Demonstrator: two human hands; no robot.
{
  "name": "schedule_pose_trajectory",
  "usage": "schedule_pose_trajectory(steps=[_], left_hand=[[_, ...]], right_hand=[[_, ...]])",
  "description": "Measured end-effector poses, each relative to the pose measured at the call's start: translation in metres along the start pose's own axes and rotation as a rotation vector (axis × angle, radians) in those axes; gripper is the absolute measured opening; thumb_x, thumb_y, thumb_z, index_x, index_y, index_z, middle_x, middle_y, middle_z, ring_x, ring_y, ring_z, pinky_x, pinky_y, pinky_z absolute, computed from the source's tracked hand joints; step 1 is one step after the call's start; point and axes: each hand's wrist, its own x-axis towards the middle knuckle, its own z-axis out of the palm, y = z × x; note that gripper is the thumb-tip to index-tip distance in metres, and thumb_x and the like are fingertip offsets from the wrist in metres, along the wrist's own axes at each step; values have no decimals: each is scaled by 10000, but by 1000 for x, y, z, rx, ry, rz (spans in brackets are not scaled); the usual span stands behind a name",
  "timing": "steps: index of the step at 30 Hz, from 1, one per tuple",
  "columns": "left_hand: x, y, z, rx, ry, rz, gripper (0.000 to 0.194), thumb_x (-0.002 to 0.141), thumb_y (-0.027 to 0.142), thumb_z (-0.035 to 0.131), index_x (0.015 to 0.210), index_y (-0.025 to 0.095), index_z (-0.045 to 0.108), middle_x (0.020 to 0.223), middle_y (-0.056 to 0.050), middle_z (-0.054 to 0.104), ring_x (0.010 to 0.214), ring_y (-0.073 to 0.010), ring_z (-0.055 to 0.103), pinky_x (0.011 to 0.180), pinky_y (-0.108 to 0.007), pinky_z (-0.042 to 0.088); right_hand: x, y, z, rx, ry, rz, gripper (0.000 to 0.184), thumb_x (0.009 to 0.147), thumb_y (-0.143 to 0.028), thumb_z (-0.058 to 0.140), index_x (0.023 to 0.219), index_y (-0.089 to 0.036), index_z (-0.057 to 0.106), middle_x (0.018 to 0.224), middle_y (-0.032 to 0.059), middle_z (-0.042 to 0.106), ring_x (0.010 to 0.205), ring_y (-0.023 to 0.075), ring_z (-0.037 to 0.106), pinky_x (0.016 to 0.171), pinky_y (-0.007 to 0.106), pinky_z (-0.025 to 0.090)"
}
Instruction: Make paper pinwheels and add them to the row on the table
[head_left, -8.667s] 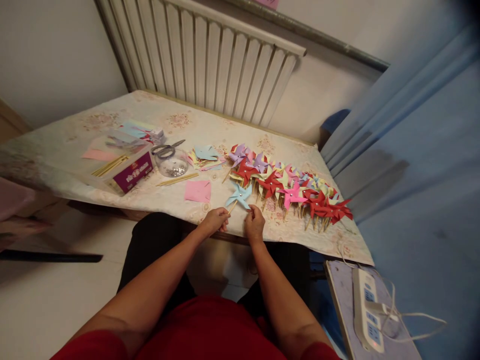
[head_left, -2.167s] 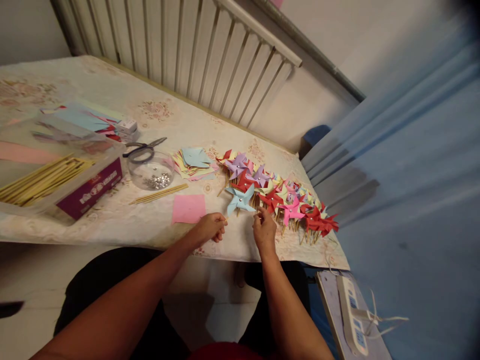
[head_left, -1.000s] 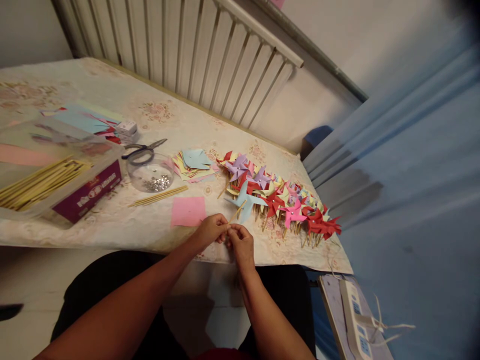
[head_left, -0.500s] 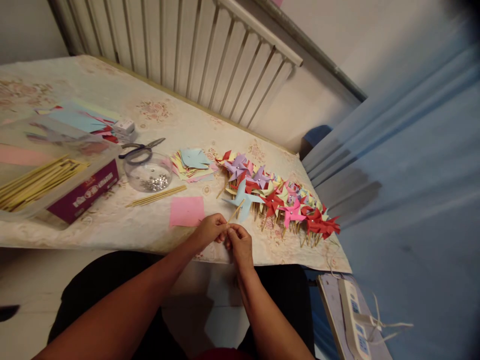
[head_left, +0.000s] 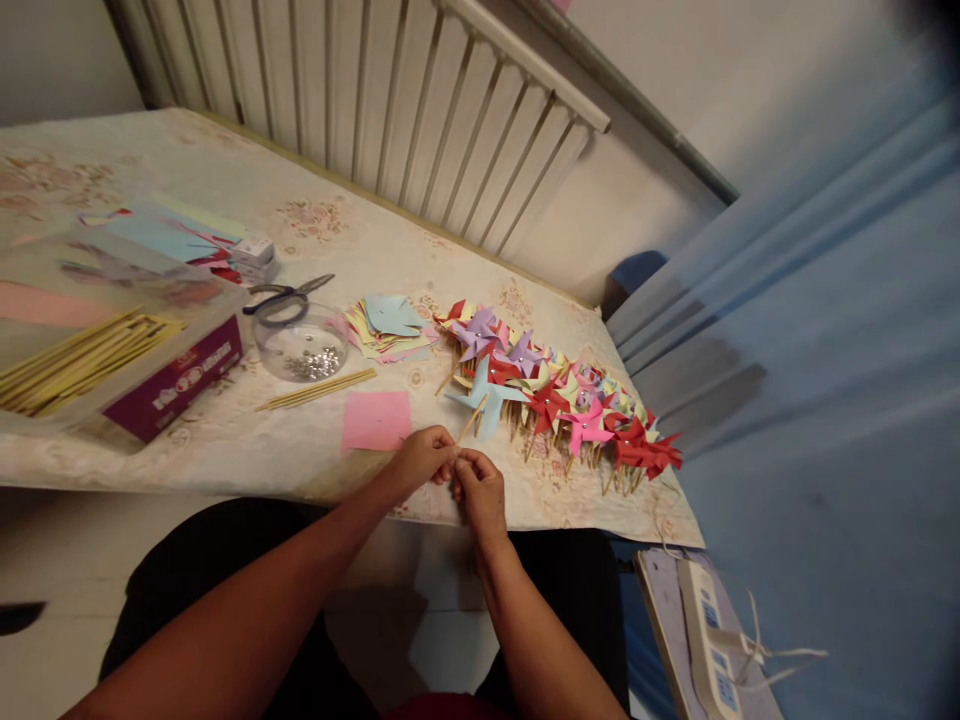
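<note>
A thin wooden stick (head_left: 471, 421) points up and to the right from between my hands, over the table's front edge. My left hand (head_left: 427, 456) is closed, its fingertips pinching the stick near its lower end. My right hand (head_left: 481, 490) is closed too, thumb and finger pressed together against the left fingertips; whatever they pinch is hidden or too small to name. Just beyond the stick's tip is a light blue paper pinwheel (head_left: 489, 398). A pink paper square (head_left: 376, 420) lies flat to the left of my hands.
Many paper pinwheels (head_left: 547, 405) stand bunched at right. Leftward are cut paper squares (head_left: 394, 316), loose sticks (head_left: 319, 388), a clear round dish (head_left: 302, 345) of small metal pieces, scissors (head_left: 285, 298) and a plastic box (head_left: 180, 375) of sticks. A power strip (head_left: 709, 640) sits lower right.
The view has shifted very slightly. Both hands stay together around the stick in nearly the same pose.
</note>
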Motion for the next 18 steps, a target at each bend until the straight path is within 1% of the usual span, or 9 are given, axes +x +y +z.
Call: schedule_pose_trajectory(steps=[5,8,12,15,18], left_hand=[[-1,-4,1,-6,5,39,173,737,329,550,711,171,484,455,57,515,394,-74,473,423,-178,349],[-2,-2,1,-33,14,62,152,736,312,543,727,171,485,485,56,525,400,-73,479,422,-182,363],[-7,13,-4,-114,10,106,206,748,353,564,723,167,478,549,44,548,421,-73,500,432,-194,391],[-11,27,-12,-174,35,163,218,760,354,582,742,163,477,606,38,563,433,-68,510,436,-198,402],[-15,39,-20,-220,44,217,233,780,368,582,753,163,475,637,34,568,428,-64,508,433,-200,404]], right_hand=[[-1,-2,0,-14,15,2,262,767,-353,596,925,-148,631,462,-80,491,385,69,386,400,186,302],[-2,-2,1,-24,15,7,263,767,-365,598,912,-148,630,456,-82,485,381,70,383,398,187,299],[-3,-1,2,-42,16,21,252,760,-363,598,891,-149,625,439,-86,469,371,72,367,395,188,289],[-1,-2,4,-46,27,28,210,754,-355,596,833,-160,603,454,-84,472,375,74,368,391,191,278],[6,-12,10,-113,21,-39,159,761,-331,580,741,-174,574,474,-77,469,403,81,383,415,199,292]])
